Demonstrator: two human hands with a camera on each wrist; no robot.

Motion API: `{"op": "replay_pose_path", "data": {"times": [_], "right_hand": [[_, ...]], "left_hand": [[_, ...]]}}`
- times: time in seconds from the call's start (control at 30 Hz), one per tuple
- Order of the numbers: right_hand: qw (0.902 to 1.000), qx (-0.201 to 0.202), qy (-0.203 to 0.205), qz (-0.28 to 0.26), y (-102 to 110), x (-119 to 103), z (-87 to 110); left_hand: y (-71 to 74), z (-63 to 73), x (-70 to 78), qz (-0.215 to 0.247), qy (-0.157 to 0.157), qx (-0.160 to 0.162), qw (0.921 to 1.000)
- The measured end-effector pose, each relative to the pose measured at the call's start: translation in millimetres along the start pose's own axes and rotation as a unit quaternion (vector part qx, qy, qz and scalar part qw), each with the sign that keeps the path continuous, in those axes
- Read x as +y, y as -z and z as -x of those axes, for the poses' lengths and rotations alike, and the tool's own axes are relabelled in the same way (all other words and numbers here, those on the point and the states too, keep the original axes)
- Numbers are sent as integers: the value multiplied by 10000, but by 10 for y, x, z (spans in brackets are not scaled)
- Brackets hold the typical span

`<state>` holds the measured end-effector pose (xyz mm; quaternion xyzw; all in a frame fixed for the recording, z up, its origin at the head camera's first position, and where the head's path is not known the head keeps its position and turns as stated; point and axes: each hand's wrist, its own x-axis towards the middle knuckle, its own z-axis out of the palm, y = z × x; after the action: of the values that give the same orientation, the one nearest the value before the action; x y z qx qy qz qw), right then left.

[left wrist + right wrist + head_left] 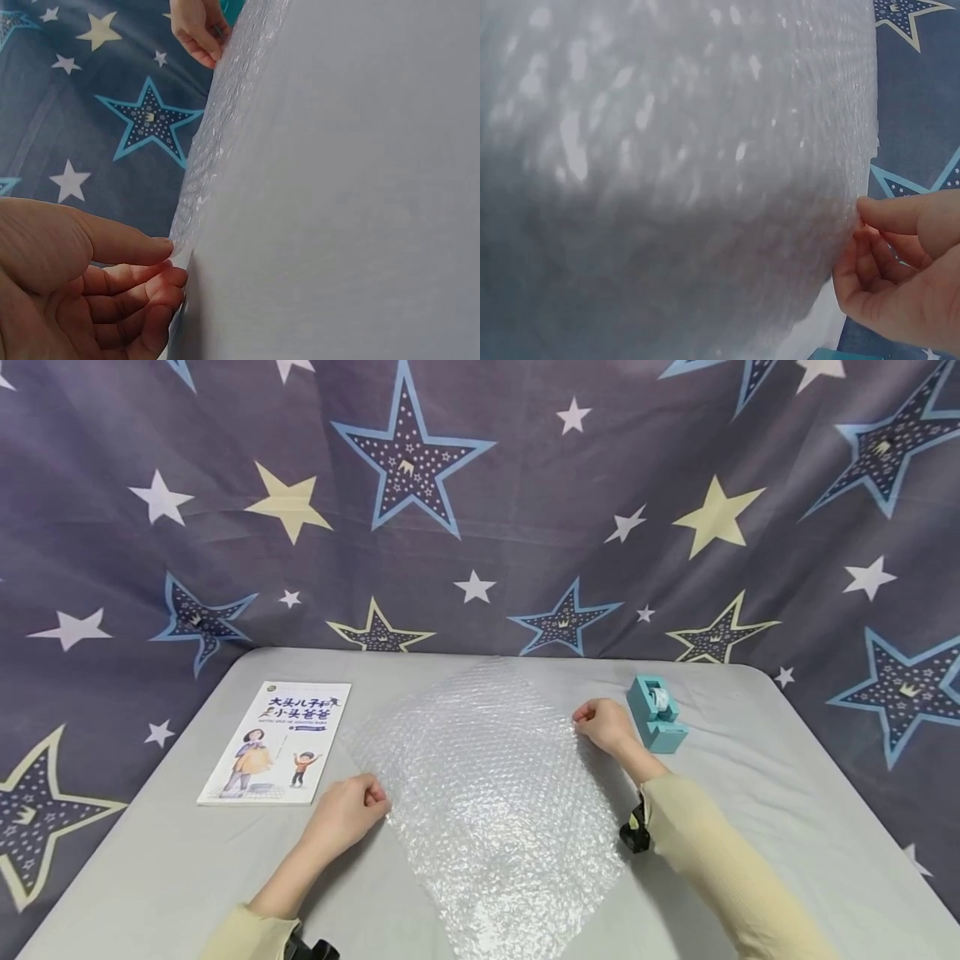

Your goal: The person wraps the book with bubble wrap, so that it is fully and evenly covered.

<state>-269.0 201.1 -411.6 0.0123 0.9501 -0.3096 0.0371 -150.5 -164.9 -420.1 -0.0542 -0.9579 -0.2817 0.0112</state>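
A clear sheet of bubble wrap (487, 793) spreads diagonally over the middle of the table, one corner toward the back edge. My left hand (348, 814) pinches its left edge between thumb and curled fingers. In the left wrist view the thumb (135, 246) presses on the sheet's rim. On the opposite side, my right hand (606, 725) pinches the right edge, higher up the sheet. The right wrist view shows that hand's fingertips (864, 206) at the wrap's border, with the sheet (667, 150) filling most of the picture.
A white picture book (273, 743) with a printed cover lies at the left, beyond my left hand. A teal tape dispenser (656, 714) holding a tape roll stands just right of my right hand. Behind the grey table (787, 827) hangs a star-patterned cloth (510, 510).
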Motion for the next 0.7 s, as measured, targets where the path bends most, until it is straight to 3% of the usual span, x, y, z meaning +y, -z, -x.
{"op": "replay_pose_path", "data": {"times": [0.33,0.7], "right_hand": [[9996,83,178,202,9,-43,-65],[9995,59,106,293,-45,1,-74]], "left_hand": [[13,46,48,-50,-34,-47,10000],[-21,80,55,-90,5,-10,10000]]}}
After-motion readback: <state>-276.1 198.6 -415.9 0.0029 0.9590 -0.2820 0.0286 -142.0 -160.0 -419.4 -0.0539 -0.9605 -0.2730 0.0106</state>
